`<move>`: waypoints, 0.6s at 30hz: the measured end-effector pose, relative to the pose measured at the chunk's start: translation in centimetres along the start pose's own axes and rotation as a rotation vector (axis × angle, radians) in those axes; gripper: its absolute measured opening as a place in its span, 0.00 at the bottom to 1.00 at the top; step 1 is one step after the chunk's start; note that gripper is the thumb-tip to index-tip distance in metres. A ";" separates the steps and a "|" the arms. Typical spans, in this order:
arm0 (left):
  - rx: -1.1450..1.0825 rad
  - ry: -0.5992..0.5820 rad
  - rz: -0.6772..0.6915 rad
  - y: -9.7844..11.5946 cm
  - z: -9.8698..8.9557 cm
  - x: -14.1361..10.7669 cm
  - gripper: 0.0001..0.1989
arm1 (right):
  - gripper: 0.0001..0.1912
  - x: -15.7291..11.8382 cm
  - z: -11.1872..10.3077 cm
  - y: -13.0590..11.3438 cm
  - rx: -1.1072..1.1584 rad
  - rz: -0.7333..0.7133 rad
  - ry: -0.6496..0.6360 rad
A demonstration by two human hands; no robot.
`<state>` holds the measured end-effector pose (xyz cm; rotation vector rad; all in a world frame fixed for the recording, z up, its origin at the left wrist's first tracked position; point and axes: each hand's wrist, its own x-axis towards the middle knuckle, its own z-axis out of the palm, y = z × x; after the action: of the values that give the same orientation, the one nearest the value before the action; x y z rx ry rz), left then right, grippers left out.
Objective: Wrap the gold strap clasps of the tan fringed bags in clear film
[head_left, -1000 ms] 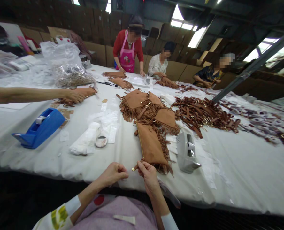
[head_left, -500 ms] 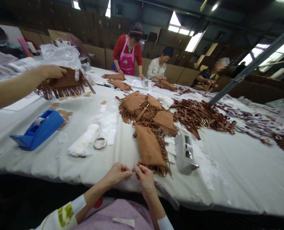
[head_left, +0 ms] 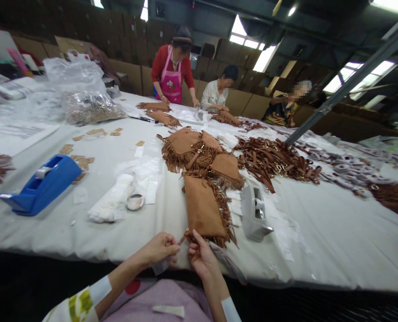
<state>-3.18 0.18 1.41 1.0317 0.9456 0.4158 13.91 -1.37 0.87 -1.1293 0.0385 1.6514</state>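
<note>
A brown fringed bag point(head_left: 203, 208) lies flat near the table's front edge, its zipper side facing left. My left hand point(head_left: 165, 249) is closed in a pinch on the end of the small brown zipper pull point(head_left: 184, 236) at the bag's lower left corner. A thin translucent wrap point(head_left: 160, 267) hangs below these fingers. My right hand point(head_left: 202, 256) is at the same corner, its thumb on the bag's lower edge and its other fingers curled; it seems to grip the edge, partly hidden.
Blue point(head_left: 42, 183) and grey point(head_left: 255, 214) tape dispensers flank the work. More fringed bags point(head_left: 181, 141) and a heap of brown straps point(head_left: 276, 158) lie beyond. A white roll point(head_left: 113, 199) rests left. Several co-workers point(head_left: 172, 71) stand or sit across the table; a slanted metal post point(head_left: 340, 85) rises right.
My left hand has drawn slightly down and left, and the translucent wrap now hangs below it. My right thumb has shifted onto the bag. The co-worker's arm and bag at left have moved mostly out of view.
</note>
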 end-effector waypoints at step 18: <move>0.153 0.112 -0.013 0.9 0.7 4.1 0.25 | 0.16 0.6 -0.4 0.4 -0.203 -0.217 0.087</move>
<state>-0.23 3.13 0.41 1.1495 1.0970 0.3980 13.90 -1.31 -0.02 -1.3103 -0.1935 1.4361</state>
